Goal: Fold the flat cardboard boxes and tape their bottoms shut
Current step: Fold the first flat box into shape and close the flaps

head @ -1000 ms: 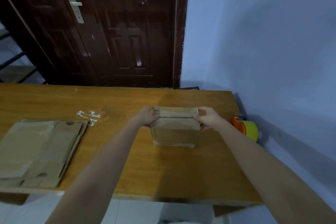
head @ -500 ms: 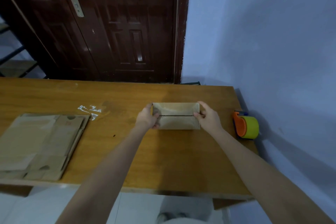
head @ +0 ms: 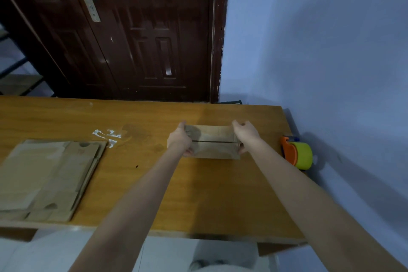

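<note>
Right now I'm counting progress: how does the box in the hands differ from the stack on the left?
The box is folded up with its flaps closed; the stack lies flat. Both hands, left and right, grip the box; nothing touches the stack. Both are brown cardboard on the table.

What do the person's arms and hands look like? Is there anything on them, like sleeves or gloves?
Both arms are bare all the way up as far as the picture shows, with no sleeves in view. The left hand and the right hand wear no gloves. No watch, bracelet or ring shows. The arms look long and slim in this wide-angle view.
</note>
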Motion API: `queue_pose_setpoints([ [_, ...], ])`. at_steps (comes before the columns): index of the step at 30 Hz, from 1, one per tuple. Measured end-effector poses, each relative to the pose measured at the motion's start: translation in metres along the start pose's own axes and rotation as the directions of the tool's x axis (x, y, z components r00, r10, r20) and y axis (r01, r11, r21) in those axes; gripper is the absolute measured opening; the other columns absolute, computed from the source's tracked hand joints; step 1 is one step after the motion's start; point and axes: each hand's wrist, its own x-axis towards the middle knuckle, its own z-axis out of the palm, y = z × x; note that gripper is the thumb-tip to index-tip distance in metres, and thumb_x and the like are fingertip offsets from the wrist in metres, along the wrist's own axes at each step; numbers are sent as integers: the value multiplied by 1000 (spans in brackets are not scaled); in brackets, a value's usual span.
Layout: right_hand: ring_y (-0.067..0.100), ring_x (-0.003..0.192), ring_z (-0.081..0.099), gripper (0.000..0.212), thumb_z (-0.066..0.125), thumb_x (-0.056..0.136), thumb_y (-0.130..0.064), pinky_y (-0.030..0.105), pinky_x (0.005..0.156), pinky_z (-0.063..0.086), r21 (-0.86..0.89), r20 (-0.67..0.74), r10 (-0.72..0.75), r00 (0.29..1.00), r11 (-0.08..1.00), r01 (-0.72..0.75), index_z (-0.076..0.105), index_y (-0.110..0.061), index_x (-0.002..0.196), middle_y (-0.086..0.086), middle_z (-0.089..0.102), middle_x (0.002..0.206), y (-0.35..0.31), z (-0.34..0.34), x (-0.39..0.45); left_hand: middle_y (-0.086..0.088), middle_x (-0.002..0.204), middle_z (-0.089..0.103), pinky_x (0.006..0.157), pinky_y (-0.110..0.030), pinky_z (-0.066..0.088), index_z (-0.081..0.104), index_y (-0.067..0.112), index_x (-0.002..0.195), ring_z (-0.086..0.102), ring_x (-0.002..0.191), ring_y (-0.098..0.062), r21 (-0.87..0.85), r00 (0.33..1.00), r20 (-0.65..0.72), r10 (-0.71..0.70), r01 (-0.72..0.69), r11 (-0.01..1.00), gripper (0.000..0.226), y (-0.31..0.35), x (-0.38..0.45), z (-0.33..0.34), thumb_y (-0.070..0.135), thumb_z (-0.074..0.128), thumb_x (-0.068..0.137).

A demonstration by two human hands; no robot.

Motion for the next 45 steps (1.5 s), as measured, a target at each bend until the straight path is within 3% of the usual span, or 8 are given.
queue_pose_setpoints([
  [4, 46, 101, 59, 54, 44, 100, -34, 50, 75, 57, 134, 49, 130, 990, 982, -135, 29, -9, 145, 20, 38, 144, -2, -2, 2, -14, 77, 54, 64, -42, 60, 32, 28, 140, 70, 64, -32, -49, 998, 68, -4, 7, 999, 55, 0, -1, -8, 3, 38, 92],
  [10, 42, 119, 49, 58, 53, 95, -32, 57, 82, 53, 346, 49, 145, 988, 926, -152, 31, -12, 145, 16, 43, 139, 20, 10, 2, -15, 81, 54, 68, -46, 59, 36, 27, 130, 66, 65, -36, -249, 989, 130, -66, 97, 964, 46, -9, -21, -6, 7, 47, 89],
  [14, 26, 94, 54, 32, 52, 92, -35, 49, 81, 55, 372, -55, 82, 995, 927, -55, 48, -14, 116, 11, 55, 121, 39, 18, -1, -10, 109, 54, 70, -46, 58, 36, 31, 133, 61, 84, -35, -445, 997, 79, -27, 59, 894, 43, -27, -31, 12, 45, 47, 95],
  [16, 24, 102, 54, 41, 55, 91, -39, 45, 86, 54, 378, -73, 37, 997, 926, -7, 50, -18, 126, 6, 52, 127, 44, 20, -3, -10, 129, 50, 78, -48, 57, 30, 32, 143, 57, 105, -37, -448, 1000, 3, -6, 7, 894, 55, -35, -32, 24, 51, 46, 94],
  [22, 12, 106, 48, 50, 63, 91, -30, 23, 84, 41, 393, -43, -93, 995, 914, 102, 50, -12, 135, 4, 53, 132, 81, 27, -16, -12, 138, 49, 96, -51, 47, 29, 17, 147, 50, 121, -34, -609, 995, 61, -78, 99, 787, 72, -64, -38, 50, 37, 64, 88],
  [33, 24, 116, 54, 76, 75, 79, -27, 41, 100, 46, 392, 160, -3, 987, 918, -61, 39, -9, 143, 9, 53, 135, 106, 20, 3, -9, 130, 50, 74, -39, 54, 30, 27, 145, 52, 116, -31, -541, 972, 228, -48, 167, 824, 67, -74, -33, 34, 27, 65, 89],
  [38, 23, 110, 57, 69, 72, 82, -24, 34, 94, 50, 371, 214, 24, 976, 923, -104, 41, -8, 141, 11, 56, 128, 112, 23, 3, -5, 112, 50, 90, -46, 52, 39, 22, 140, 55, 105, -26, -623, 975, 217, -47, 175, 762, 61, -77, -31, 37, 15, 69, 86],
  [45, 21, 129, 44, 87, 82, 72, -27, 39, 107, 39, 245, 148, -133, 980, 965, 94, 35, -15, 144, 1, 45, 142, 125, 26, -14, -4, 117, 56, 89, -42, 52, 49, 29, 123, 55, 108, -22, -636, 983, 134, 122, -10, 772, 57, -91, -31, 36, 9, 76, 77],
])
